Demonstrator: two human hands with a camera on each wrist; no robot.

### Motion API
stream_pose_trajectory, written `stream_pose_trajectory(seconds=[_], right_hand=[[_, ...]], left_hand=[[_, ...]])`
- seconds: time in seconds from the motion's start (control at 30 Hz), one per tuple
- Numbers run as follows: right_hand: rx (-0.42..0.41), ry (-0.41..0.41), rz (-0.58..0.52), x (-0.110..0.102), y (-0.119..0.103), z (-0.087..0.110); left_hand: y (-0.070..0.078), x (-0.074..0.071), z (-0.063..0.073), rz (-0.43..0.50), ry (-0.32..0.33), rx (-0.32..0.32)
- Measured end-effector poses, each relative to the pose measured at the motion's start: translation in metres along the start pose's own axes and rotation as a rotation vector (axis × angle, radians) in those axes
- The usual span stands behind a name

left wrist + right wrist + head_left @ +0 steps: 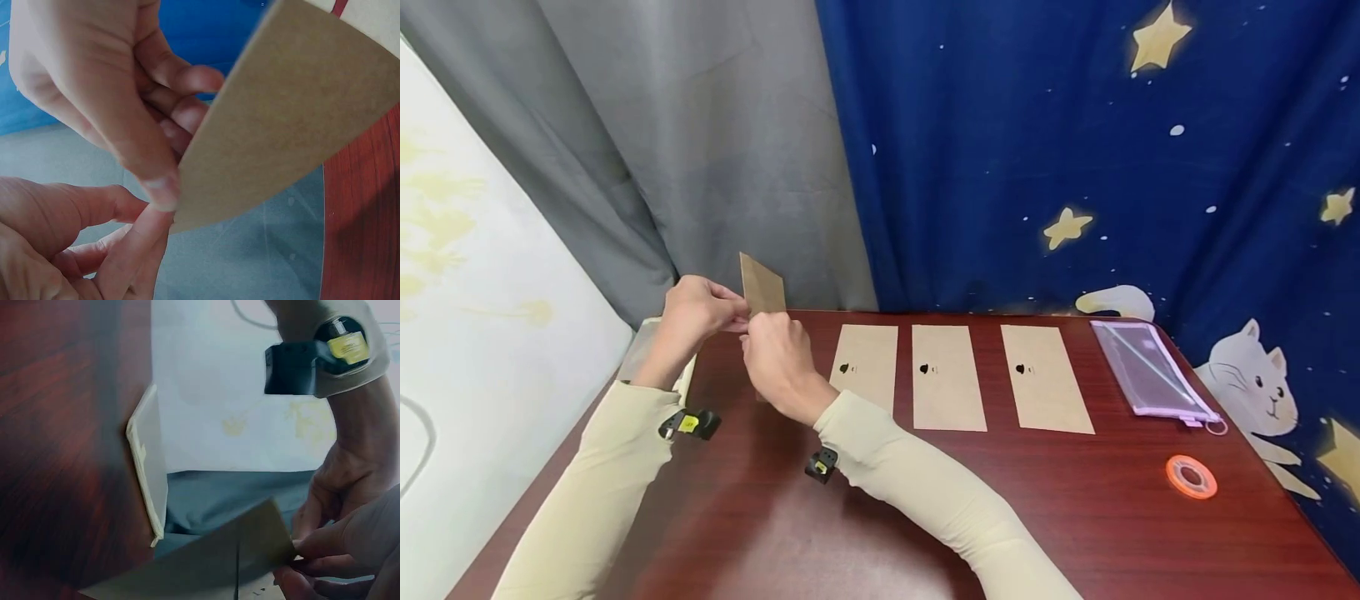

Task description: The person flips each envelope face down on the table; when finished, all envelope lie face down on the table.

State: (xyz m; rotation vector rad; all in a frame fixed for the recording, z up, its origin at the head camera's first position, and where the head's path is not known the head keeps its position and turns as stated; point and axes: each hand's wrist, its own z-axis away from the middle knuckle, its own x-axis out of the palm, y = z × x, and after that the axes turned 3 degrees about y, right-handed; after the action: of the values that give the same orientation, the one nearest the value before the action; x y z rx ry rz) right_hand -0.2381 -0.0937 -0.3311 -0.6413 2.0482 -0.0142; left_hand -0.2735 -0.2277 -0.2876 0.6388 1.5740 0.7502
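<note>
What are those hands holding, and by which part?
Brown paper: the right hand pinches one edge; whether the left hand also grips is unclear.

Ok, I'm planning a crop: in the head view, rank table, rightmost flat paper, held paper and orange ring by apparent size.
Table
Rightmost flat paper
Held paper and orange ring: unsure, held paper partly hidden

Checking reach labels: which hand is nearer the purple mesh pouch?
Right. The right hand is left of the purple mesh pouch, with three flat brown papers between them; the left hand is farther left.
</note>
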Motion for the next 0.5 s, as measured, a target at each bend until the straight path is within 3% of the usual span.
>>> stream_pose_trajectory(seconds=[0.13,0.27,0.4,0.5], right_hand=[[0.022,-0.008,0.013,0.004,0.003,0.000],[0.044,0.024,-0.011,0.004,0.011,0.000],[0.110,0.035,-0.080,-0.005,0.017,-0.003],[0.143,0.042,-0.139,-0.014,0.018,-0.008]], left_hand=[[0.004,0.005,0.004,-0.042,0.041,0.029],[0.005,0.013,0.008,-0.017,0.068,0.057],[-0.001,0.016,0.009,0.117,0.086,0.046],[-0.015,0.017,0.002,0.288,0.039,-0.040]])
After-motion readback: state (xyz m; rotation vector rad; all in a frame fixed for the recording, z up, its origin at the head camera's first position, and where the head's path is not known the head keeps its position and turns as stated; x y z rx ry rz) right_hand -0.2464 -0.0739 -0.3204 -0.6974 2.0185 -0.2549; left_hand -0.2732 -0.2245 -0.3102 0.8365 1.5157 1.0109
